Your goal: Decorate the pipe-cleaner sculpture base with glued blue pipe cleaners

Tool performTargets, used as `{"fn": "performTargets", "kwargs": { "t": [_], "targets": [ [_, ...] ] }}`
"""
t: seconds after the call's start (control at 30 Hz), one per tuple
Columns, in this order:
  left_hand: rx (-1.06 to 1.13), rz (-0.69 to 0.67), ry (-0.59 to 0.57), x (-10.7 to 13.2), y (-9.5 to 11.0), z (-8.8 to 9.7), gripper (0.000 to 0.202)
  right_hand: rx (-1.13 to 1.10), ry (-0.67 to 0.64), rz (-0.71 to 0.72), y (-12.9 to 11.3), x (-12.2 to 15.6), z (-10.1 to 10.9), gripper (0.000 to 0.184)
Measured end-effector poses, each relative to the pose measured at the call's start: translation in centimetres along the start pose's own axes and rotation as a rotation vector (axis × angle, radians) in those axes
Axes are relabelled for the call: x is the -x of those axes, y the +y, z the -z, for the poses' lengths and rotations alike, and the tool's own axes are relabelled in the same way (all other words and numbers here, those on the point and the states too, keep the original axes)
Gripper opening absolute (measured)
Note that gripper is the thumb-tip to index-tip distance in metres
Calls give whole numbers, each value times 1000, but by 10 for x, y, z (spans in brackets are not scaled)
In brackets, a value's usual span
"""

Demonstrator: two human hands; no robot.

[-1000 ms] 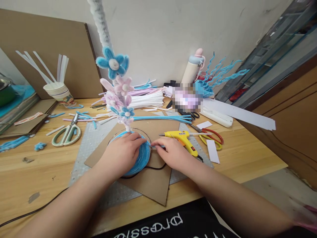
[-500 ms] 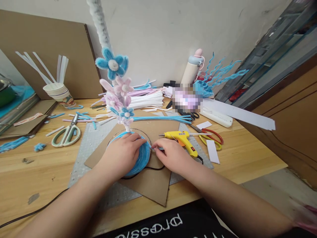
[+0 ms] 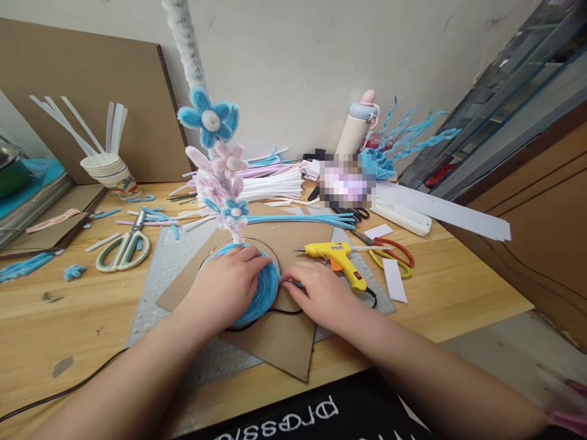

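A round base (image 3: 266, 287) wound with blue pipe cleaners lies on brown cardboard (image 3: 288, 351). From its far side rises a white fuzzy stem (image 3: 190, 55) bearing a blue flower (image 3: 210, 117) and, lower down, pink flowers (image 3: 229, 160) and a smaller blue one. My left hand (image 3: 232, 281) is closed over the top of the base, close to the stem's foot, its fingertips partly hidden. At the base's right edge, my right hand (image 3: 314, 287) pinches the end of a blue pipe cleaner (image 3: 280, 278), most of it covered by the fingers.
Right of my hands lie a yellow glue gun (image 3: 337, 253) and red-and-yellow-handled pliers (image 3: 397, 252). Scissors (image 3: 123, 247) and a blue flower piece (image 3: 73, 272) are at left. Behind are bundled pipe cleaners (image 3: 270, 183), stacked paper cups (image 3: 105, 171) and a bottle (image 3: 353, 131).
My right hand has shifted slightly downward along the base's right edge, still pinching the blue pipe cleaner. My left hand stays in place on the base.
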State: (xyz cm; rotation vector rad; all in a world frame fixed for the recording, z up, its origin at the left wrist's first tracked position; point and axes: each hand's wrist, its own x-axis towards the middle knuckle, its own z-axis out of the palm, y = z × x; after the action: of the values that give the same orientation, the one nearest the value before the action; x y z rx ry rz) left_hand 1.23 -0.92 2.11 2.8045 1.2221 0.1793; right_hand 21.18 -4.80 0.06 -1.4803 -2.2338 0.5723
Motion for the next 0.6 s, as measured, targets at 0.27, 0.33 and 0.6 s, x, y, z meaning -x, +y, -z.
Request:
{"fn": "performTargets", "kwargs": {
  "t": [0.27, 0.33, 0.6],
  "targets": [
    [-12, 7, -8, 0, 0, 0, 36, 6, -20, -28, -3, 7, -3, 14],
    [-11, 7, -10, 0, 0, 0, 36, -5, -11, -28, -3, 9, -5, 14],
    [-10, 23, -21, 1, 1, 0, 33, -78, -7, -57, -3, 12, -7, 12]
  ]
}}
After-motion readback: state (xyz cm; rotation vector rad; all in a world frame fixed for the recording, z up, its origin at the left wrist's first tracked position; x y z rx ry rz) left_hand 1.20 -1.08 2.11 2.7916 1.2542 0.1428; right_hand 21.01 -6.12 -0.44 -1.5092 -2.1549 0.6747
